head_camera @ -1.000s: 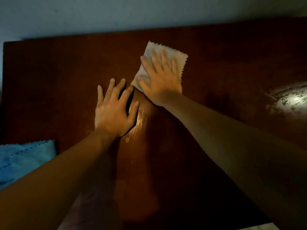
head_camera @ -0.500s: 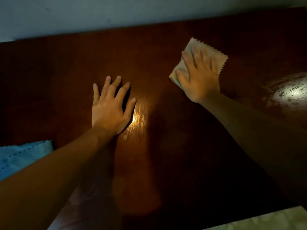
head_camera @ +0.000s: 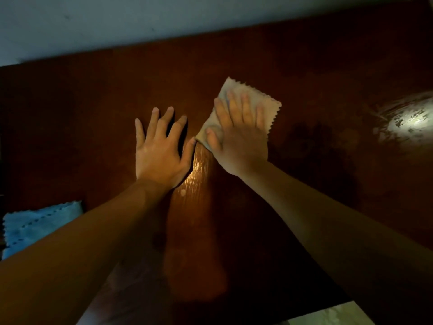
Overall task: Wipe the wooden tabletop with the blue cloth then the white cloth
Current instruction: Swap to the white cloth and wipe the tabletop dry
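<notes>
Blue cloth (head_camera: 39, 222): lies flat at the near left edge of my view, on the table, partly hidden under my left forearm. Its zigzag edge and a dashed line of stitching show. Neither hand touches it.

Left forearm (head_camera: 89, 242): crosses from the lower left corner toward the middle of the table.

Left hand (head_camera: 160, 150): flat on the bare wood, palm down, fingers straight and spread apart, holding nothing. My thumb tip is just beside the near corner of the white cloth; I cannot tell if it touches.

Table (head_camera: 93, 109): dark reddish wood, filling most of my view. A bright streak of reflected light runs along the grain between my two wrists.

White cloth (head_camera: 269, 106): folded into a small square with pinked edges, lying on the table just right of centre, tilted so one corner points away from me.

Right hand (head_camera: 239, 137): pressed flat on top of the white cloth, fingers straight and close together, thumb out on the cloth's near left part. Nothing is pinched.

Glare patch (head_camera: 412, 120): a pale, mottled shine on the wood at the far right.

Wall (head_camera: 140, 19): pale grey, beyond the far edge.
</notes>
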A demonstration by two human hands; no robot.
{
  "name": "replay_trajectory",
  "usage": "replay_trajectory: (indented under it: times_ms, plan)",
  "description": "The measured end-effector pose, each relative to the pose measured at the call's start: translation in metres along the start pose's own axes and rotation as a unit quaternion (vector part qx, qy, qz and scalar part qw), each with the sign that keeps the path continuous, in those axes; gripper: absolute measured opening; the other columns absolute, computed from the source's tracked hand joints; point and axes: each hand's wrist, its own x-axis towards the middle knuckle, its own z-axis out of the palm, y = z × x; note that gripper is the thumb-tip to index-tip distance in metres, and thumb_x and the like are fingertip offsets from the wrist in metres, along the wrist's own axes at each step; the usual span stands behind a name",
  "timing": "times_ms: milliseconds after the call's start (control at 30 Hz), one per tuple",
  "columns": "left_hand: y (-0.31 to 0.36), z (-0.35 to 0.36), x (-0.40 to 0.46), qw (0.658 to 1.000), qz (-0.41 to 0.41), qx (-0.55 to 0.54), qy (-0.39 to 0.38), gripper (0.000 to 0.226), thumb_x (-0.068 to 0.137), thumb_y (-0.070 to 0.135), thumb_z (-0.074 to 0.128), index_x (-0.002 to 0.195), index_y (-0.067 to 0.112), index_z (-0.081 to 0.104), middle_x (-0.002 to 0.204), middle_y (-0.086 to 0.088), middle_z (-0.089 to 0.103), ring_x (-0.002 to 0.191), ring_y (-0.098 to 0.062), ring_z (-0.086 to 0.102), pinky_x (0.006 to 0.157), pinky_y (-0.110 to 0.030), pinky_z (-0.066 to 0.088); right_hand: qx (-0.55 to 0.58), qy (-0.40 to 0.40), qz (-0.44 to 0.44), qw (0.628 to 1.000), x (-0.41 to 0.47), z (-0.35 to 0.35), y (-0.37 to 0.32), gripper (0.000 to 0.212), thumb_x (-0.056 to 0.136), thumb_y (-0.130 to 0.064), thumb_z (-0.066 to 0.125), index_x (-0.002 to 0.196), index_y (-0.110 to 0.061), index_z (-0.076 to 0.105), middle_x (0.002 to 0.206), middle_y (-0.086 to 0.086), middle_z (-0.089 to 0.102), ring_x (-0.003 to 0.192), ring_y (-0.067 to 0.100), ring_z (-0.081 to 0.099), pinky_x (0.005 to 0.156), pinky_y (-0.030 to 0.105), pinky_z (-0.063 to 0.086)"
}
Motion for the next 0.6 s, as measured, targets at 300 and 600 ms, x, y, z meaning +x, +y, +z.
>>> replay_trajectory:
  times_ms: [300,600]
  plan:
    - [0.004,-0.006,-0.001,1.000,-0.008,-0.013,-0.015,0.055,0.102,0.048,0.041,0.147,0.016,0.044,0.156,-0.013,0.036,0.151,-0.033,0.018,0.121,-0.059,0.007,0.012,0.023,0.020,0.999,-0.008,-0.006,0.046,0.067,0.102,-0.058,0.027,0.159,-0.021,0.029,0.166,0.010,0.027,0.155,0.030,0.016,0.124,0.051,0.009]
    - [0.001,-0.004,0.000,1.000,-0.001,-0.013,-0.018,0.055,0.103,0.047,0.039,0.147,0.016,0.043,0.156,-0.014,0.036,0.150,-0.035,0.018,0.120,-0.061,0.006,-0.042,-0.016,0.118,0.992,-0.004,-0.008,0.045,0.077,0.094,-0.047,-0.001,0.162,-0.019,0.021,0.170,0.007,0.012,0.158,0.030,0.001,0.124,0.052,0.005]
